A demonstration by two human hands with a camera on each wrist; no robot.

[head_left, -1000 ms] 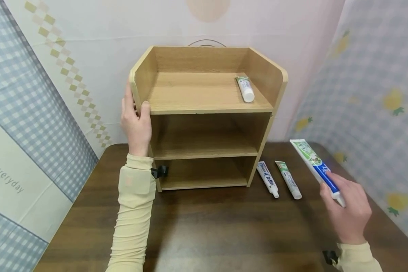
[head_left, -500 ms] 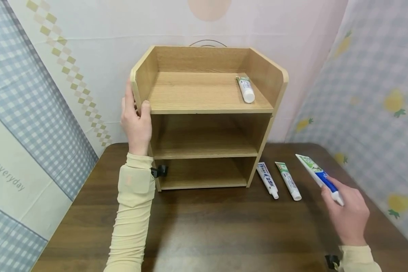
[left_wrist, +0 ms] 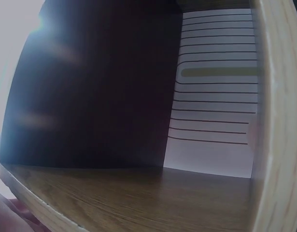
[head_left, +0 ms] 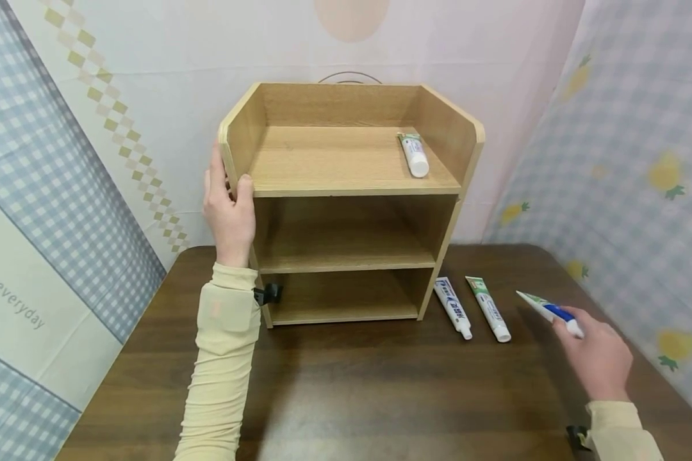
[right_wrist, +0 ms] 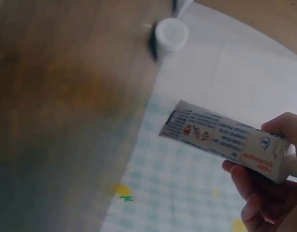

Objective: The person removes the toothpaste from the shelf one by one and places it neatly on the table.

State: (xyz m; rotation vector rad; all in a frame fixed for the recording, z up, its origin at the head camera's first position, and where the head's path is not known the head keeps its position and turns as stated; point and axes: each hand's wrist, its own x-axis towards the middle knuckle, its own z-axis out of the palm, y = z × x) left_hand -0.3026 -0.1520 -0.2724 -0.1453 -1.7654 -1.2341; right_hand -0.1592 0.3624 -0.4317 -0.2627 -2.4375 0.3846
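Note:
My right hand [head_left: 596, 352] pinches a toothpaste tube [head_left: 548, 308] near its cap end, above the right side of the table. In the right wrist view the printed back of that toothpaste tube [right_wrist: 216, 137] shows between thumb and fingers. My left hand [head_left: 230, 211] holds the left side panel of a wooden shelf unit [head_left: 354, 191], thumb on the front edge and fingers round the outside. Two more tubes, one blue and white [head_left: 453, 308] and one green and white [head_left: 488, 310], lie on the table. A small white-capped tube [head_left: 414, 155] lies on the top shelf.
The brown table [head_left: 380, 397] spreads in front of the shelf unit. A patterned cloth [head_left: 623, 192] bounds the right side, and a checked cloth [head_left: 52, 211] bounds the left. A white cloth wall [head_left: 167, 128] stands behind the unit.
My right hand has tilted the toothpaste tube, its flat end dropping lower and swinging right, so its front face shows less. My left hand stays on the shelf unit.

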